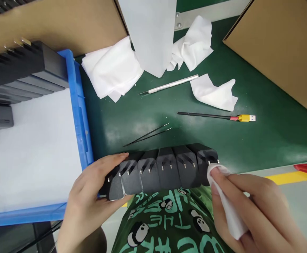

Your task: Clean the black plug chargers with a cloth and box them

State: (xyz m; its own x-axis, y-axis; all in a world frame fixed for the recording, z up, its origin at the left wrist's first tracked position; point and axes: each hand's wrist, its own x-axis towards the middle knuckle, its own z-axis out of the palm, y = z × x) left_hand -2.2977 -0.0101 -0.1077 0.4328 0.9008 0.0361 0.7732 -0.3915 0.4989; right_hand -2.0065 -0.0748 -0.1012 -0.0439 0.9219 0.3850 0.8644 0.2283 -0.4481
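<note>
You hold a row of black plug adapters (168,174), set side by side with their metal prongs facing you, in front of the near edge of a green work surface (132,116). Your left hand (86,198) is curved around the left end of the row, pinching it from above and below. Your right hand (261,211) pinches a white cloth (234,218) between thumb and fingers and presses it against the adapter at the right end, beside its prongs. Just beyond the row, thin dark tweezers (132,143) lie with their tips apart, pointing right. Farther out are a slim silver-handled tool (173,83) and a black cable-like rod with a yellow and red end and a USB plug (252,118). A stack of white cloths (113,70) sits at the upper left, a crumpled cloth (197,44) at the top, and a smaller loose cloth (216,94) touches the silver-handled tool's right end. To your left, a blue bin (81,130) with a white bottom holds more black adapters (16,66). A cardboard box (282,52) stands at the upper right. Your green shirt (166,225) shows pandas and lettering.
</note>
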